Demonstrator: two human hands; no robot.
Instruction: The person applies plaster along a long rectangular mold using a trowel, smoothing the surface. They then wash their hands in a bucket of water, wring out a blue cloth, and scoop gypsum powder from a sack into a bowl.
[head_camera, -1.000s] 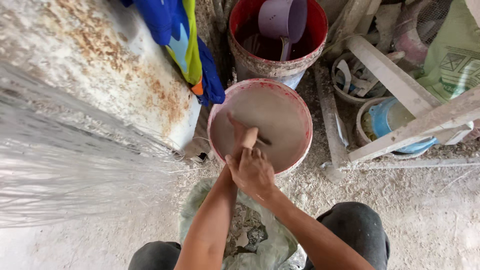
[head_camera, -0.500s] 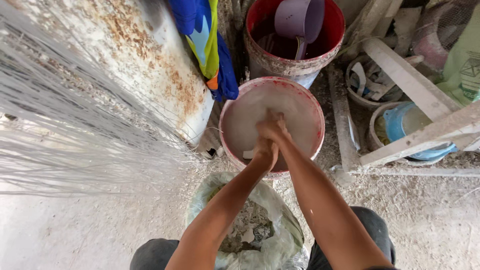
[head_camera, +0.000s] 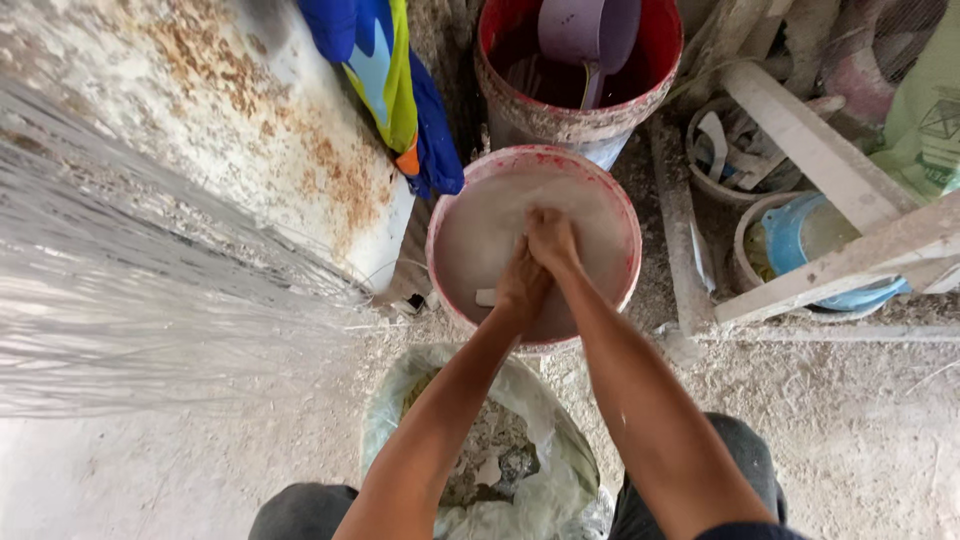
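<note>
A pink-rimmed bucket (head_camera: 455, 235) of pale grey mix is being worked with both hands, pressed together over its middle. The left hand (head_camera: 522, 283) is being kept curled shut, and the right hand (head_camera: 552, 238) is being laid against it, fingers folded; what is being gripped between them cannot be told. A small pale piece (head_camera: 486, 297) is being shown in the mix, just left of the left hand. Behind the bucket, a red bucket (head_camera: 655, 75) is being occupied by a purple scoop (head_camera: 588, 28). To the bucket's left, a blue and yellow cloth (head_camera: 395, 85) is being hung on a rusty white panel (head_camera: 230, 130). In front of the bucket, a bag (head_camera: 545, 470) of rubble is being kept between the knees.
</note>
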